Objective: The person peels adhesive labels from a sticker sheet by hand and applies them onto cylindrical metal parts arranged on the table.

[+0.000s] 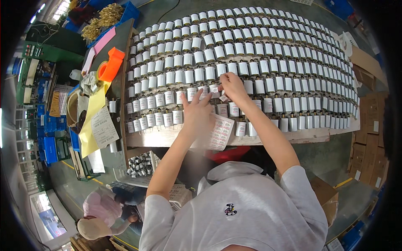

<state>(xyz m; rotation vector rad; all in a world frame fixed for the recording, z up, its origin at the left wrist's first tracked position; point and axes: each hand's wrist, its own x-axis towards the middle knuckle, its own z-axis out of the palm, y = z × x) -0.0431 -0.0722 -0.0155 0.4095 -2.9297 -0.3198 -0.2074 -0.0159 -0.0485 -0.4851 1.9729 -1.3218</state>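
Rows of small white cylinders [268, 85] with brass-coloured ends stand on a pale wooden board [163, 138]. Several in the near left rows, such as one labelled cylinder [159, 100], carry labels with red print. My left hand [197, 113] lies over these near rows, fingers spread among the cylinder tops, its wrist smeared by motion. Beside it, a sheet of red-printed labels [220, 134] hangs over the board's front edge. My right hand [232, 88] is closed, fingertips pinched beside a labelled cylinder [214, 90]. A small printed label [223, 98] shows at those fingers, partly hidden.
At the left, a side table holds an orange tape dispenser [111, 65], yellow paper [95, 129] and a printed sheet [104, 127]. Below it, a crate [140, 180] contains more cylinders. A seated person [102, 211] is at lower left. Cardboard boxes [368, 138] stand at right.
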